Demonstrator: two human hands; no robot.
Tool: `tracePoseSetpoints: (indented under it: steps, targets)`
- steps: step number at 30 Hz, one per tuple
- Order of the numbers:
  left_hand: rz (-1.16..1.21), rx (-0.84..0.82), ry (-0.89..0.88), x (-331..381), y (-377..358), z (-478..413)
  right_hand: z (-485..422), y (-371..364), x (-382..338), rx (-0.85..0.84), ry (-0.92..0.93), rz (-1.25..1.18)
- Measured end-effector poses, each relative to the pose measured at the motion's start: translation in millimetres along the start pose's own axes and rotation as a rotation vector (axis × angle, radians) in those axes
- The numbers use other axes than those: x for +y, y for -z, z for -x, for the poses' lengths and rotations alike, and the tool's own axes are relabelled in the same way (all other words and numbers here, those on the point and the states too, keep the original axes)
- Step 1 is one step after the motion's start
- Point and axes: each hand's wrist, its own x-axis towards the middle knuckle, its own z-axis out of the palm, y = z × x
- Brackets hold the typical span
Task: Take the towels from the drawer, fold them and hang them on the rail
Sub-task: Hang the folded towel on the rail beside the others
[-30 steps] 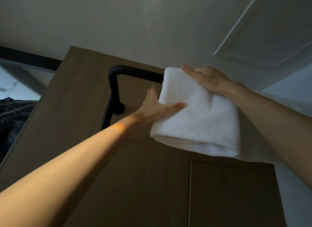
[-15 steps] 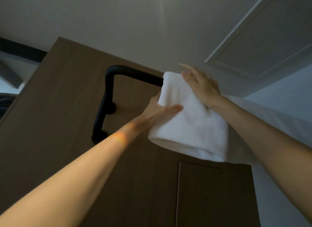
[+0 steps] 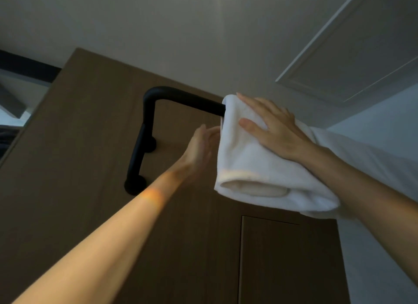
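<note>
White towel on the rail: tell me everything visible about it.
The white towel is soft, terry-like cloth, folded in layers, with its looped fold open toward the camera at the bottom. It is draped over the black rail. The right hand lies flat on its front; fingertips of the left hand meet its left edge.

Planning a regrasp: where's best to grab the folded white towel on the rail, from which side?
Take the folded towel by its left edge just below the black rail, probably from the left: that edge hangs exposed beside bare rail, at the left hand. The right hand lies flat on the front, and another white towel crowds the right.
</note>
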Motion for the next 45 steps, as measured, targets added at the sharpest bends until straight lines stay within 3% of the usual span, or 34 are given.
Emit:
tracePoseSetpoints:
  steps: [7,10,14,20,31,40,45]
  targets:
    - [-0.232,-0.116,-0.121,5.3,4.1,-28.0,4.8,12.8,-6.4,-0.04,0.005,-0.079]
    - [-0.366,-0.076,-0.146,7.2,6.8,-33.2,5.3,18.1,-8.4,-0.061,0.006,-0.095]
    - [-0.281,-0.133,-0.151,7.3,8.7,-33.2,5.0,15.4,-11.8,-0.061,-0.009,-0.096]
    - [-0.305,-0.07,-0.173,1.0,6.3,-22.7,5.6,17.7,-13.0,-0.105,-0.035,-0.072]
    - [-0.291,-0.03,-0.131,-8.1,-2.7,19.5,46.3,17.7,-16.1,-0.161,0.206,0.295]
    - [-0.115,-0.071,0.027,0.5,-7.3,43.0,65.8,3.2,-22.6,-0.266,0.117,0.317]
    - [-0.008,-0.285,0.1,17.9,-6.7,54.0,93.0,-8.7,-8.9,-0.197,0.183,0.447]
